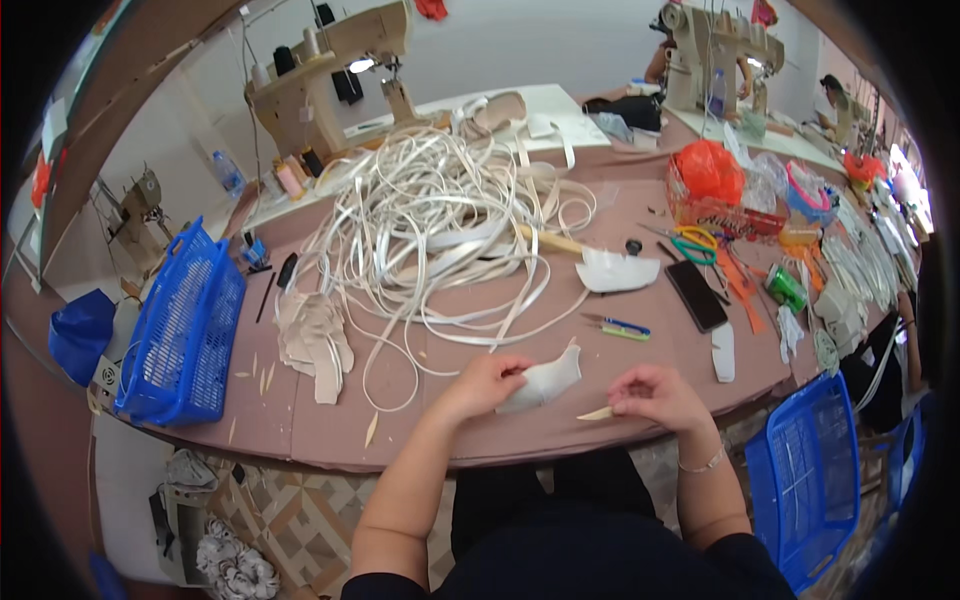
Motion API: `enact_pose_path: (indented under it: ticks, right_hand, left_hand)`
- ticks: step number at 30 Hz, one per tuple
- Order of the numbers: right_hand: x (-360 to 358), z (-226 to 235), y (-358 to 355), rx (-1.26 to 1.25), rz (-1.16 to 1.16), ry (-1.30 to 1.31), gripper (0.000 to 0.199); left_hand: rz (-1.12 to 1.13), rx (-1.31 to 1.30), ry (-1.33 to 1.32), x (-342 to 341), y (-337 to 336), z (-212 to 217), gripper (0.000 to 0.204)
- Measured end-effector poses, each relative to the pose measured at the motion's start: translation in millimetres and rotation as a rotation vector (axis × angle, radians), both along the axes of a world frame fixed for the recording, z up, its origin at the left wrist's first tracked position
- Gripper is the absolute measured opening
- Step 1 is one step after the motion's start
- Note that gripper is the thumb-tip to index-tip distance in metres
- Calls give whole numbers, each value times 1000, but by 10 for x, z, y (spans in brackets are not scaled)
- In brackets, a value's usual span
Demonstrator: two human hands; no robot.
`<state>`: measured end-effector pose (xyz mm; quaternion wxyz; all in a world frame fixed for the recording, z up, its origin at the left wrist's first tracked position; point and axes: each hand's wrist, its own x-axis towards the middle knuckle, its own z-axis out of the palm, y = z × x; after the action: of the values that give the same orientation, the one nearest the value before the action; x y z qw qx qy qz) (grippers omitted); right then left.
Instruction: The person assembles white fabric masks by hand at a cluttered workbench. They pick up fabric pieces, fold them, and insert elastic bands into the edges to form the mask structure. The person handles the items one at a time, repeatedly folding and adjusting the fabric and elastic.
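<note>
**White piece in hand at the near edge of the table**

The white piece (545, 380), a curved leather-like cut, lies at the near edge of the table (480, 440), close to the middle. The left hand (488, 385) pinches its left end, fingers curled shut over it, and presses it to the top. The right hand (655, 395) sits just beside it to the right, fingers pressed together on a small pale sliver (597, 413) that points back toward the piece; sliver and piece are near but apart.

Just beyond the hands lies a pair of snips (617, 326) with blue and green handles. A second white piece (615, 270) rests further in, near the middle of the table, and a narrow white one (723, 352) lies toward the right edge beside a black phone (696, 294). Behind these a big tangle of white strips (440, 220) covers the centre and far side. Near the left edge lies a stack of beige cuts (315, 340), with a blue basket (185, 325) at the left edge itself. Pale slivers are scattered along the near left part of the top.

As a judgement: the work looks early to midway. Only the one piece is in hand, the beige stack and the other white pieces lie untouched, and the strips are still a loose heap. Whether anything on the held piece is finished cannot be told.
</note>
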<state>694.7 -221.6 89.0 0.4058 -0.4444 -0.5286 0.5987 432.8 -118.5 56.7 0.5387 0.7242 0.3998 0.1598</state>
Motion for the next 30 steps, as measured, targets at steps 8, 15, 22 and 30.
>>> enact_pose_path:
  ticks: [8, 15, 22, 30]
  right_hand:
    - [-553, -236, 370, 130, 64, -12, 18]
    - [-615, -341, 404, 133, -114, -54, 16]
    - [-657, -318, 369, 176, -167, -200, 16]
    - [-708, -289, 345, 217, -183, -272, 16]
  left_hand:
    - [4, 64, -2, 10, -125, 84, 26]
    - [-1, 66, 6, 41, -208, 170, 24]
    - [-16, 81, -10, 48, -218, 106, 23]
    - [10, 141, -23, 34, -266, 95, 23]
